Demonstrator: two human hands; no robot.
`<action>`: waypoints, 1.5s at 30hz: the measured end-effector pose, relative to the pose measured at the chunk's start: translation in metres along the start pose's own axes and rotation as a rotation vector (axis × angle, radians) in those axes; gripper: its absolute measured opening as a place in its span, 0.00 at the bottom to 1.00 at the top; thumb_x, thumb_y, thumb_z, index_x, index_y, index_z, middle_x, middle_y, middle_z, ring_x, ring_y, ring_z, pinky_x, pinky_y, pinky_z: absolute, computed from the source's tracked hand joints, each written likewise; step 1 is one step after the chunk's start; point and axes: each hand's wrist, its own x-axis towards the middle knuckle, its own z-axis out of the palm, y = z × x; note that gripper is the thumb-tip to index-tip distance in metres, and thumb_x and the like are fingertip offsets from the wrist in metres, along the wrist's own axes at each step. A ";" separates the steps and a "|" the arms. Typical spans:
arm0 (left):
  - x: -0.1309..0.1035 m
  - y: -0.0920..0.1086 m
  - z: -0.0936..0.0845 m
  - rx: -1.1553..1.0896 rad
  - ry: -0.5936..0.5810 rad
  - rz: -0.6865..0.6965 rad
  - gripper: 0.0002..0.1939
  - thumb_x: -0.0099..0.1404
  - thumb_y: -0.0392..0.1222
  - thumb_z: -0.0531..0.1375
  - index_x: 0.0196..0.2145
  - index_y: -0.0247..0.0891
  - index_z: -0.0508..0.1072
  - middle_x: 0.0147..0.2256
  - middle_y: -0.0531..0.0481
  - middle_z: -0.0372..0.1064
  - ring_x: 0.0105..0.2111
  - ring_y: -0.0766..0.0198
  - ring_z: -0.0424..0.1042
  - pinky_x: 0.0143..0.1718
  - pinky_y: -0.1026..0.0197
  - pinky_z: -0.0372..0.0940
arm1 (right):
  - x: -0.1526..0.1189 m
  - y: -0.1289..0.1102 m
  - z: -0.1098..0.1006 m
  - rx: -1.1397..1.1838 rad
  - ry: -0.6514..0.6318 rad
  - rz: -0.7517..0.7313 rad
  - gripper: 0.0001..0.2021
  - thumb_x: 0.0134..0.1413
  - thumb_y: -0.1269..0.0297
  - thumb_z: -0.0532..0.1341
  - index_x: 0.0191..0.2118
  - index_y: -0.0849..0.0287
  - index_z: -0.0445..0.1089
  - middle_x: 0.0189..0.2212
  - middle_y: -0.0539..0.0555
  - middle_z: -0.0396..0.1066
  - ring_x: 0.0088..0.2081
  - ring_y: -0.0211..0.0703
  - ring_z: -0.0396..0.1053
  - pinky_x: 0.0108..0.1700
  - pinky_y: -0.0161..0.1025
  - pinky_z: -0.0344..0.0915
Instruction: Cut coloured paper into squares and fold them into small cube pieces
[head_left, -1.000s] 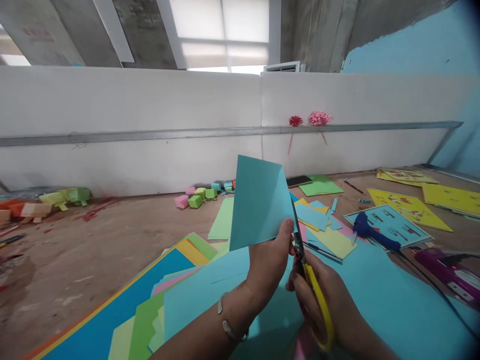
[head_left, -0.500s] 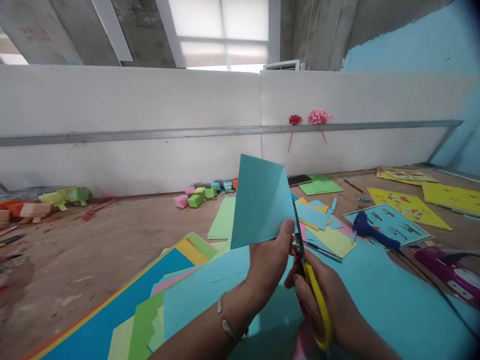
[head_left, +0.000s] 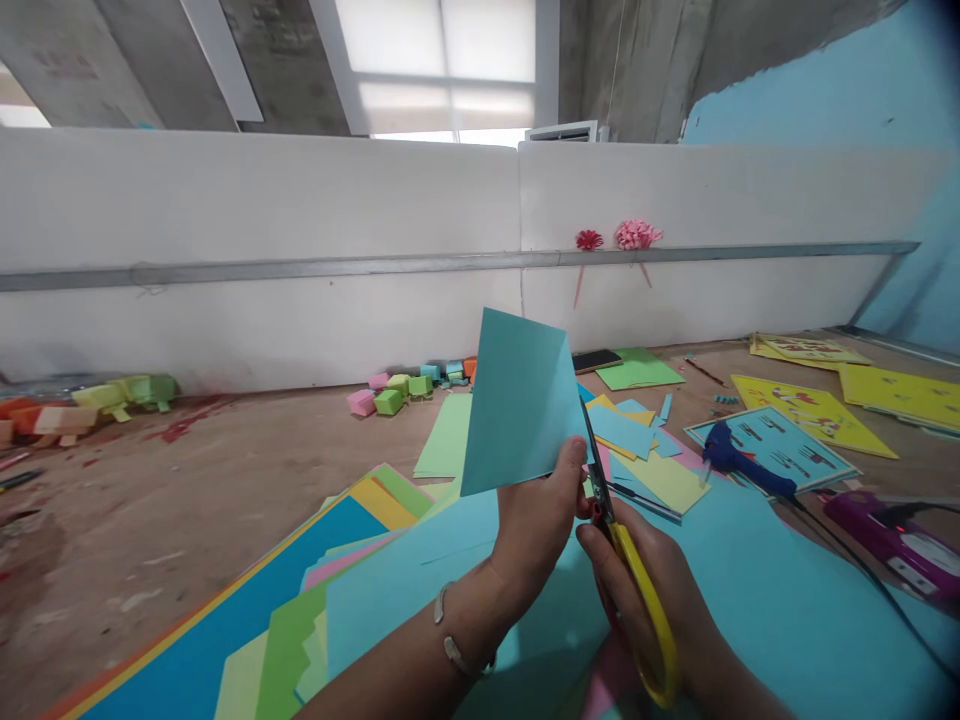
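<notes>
My left hand [head_left: 540, 515] pinches a sheet of light blue paper [head_left: 517, 400] near its lower right corner and holds it upright. A silver bracelet circles that wrist. In my right hand [head_left: 656, 570] is a pair of scissors [head_left: 641, 600] with yellow handles, the blades pointing up. The dark blades lie along the right edge of the paper, close to my left thumb; whether paper is between them I cannot make out. Below both hands spread large light blue sheets [head_left: 420, 580], with green, pink and dark blue ones underneath.
Right of my hands lie paper scraps [head_left: 622, 430], a blue glue gun [head_left: 750, 465] on a decorated card, and a purple power strip [head_left: 892, 545] with a cable. Small paper cubes [head_left: 388, 402] sit by the white partition [head_left: 262, 200]. Yellow cards [head_left: 817, 415] lie far right.
The yellow scissor handles have swung slightly down and right with my right hand, and its fingers have shifted. My left hand and the paper stay almost in place.
</notes>
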 end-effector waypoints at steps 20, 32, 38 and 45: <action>0.000 0.005 -0.003 -0.015 0.018 0.062 0.21 0.58 0.49 0.60 0.13 0.39 0.63 0.14 0.55 0.61 0.19 0.67 0.64 0.26 0.64 0.60 | -0.009 -0.016 -0.023 0.109 -0.002 0.110 0.17 0.58 0.49 0.57 0.43 0.59 0.68 0.27 0.51 0.69 0.27 0.41 0.66 0.29 0.36 0.63; 0.007 0.011 -0.010 -0.171 0.068 0.140 0.19 0.54 0.47 0.65 0.13 0.37 0.67 0.15 0.53 0.62 0.19 0.67 0.63 0.24 0.63 0.60 | 0.068 0.054 -0.153 -1.033 0.027 0.347 0.18 0.59 0.60 0.58 0.54 0.58 0.66 0.41 0.61 0.75 0.40 0.57 0.72 0.31 0.40 0.59; 0.017 0.030 -0.005 -0.444 0.024 0.016 0.14 0.45 0.42 0.69 0.18 0.34 0.69 0.16 0.55 0.62 0.18 0.71 0.59 0.19 0.66 0.57 | 0.104 0.097 -0.136 -1.000 -0.068 0.330 0.13 0.60 0.62 0.60 0.48 0.63 0.69 0.42 0.59 0.73 0.42 0.49 0.72 0.40 0.43 0.67; 0.021 0.010 -0.029 -0.326 0.052 -0.137 0.13 0.43 0.37 0.71 0.19 0.32 0.70 0.16 0.55 0.63 0.17 0.73 0.60 0.16 0.70 0.57 | 0.144 0.111 -0.089 -0.818 -0.026 0.266 0.15 0.63 0.58 0.60 0.52 0.60 0.68 0.49 0.57 0.69 0.46 0.46 0.70 0.46 0.48 0.70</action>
